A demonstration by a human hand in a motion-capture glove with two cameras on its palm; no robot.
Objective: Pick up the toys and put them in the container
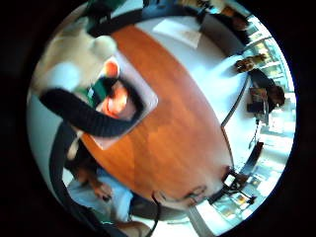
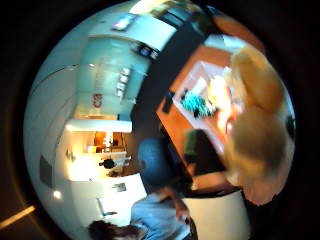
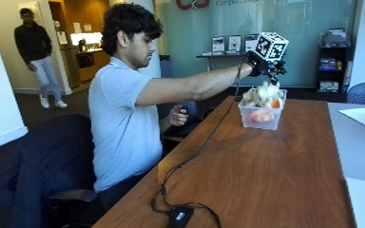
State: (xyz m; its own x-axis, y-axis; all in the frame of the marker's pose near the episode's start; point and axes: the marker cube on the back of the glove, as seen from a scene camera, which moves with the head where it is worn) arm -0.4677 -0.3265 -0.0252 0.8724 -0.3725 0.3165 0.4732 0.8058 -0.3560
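One wooden worktop (image 3: 264, 161) lies below your fingers, and on it stands the clear container (image 3: 262, 116), directly beneath them with an orange toy (image 3: 262, 116) and a teal toy (image 2: 194, 102) already inside. Your right hand (image 3: 256, 63) hangs over its rim, fingers curled round a cream plush toy (image 3: 263, 95) that dangles into the opening. You seem to be at the drop; next, lower a little and let your fingers part.

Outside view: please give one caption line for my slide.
Seated person's gloved right hand holds a cream plush toy over the clear container on the wooden table.
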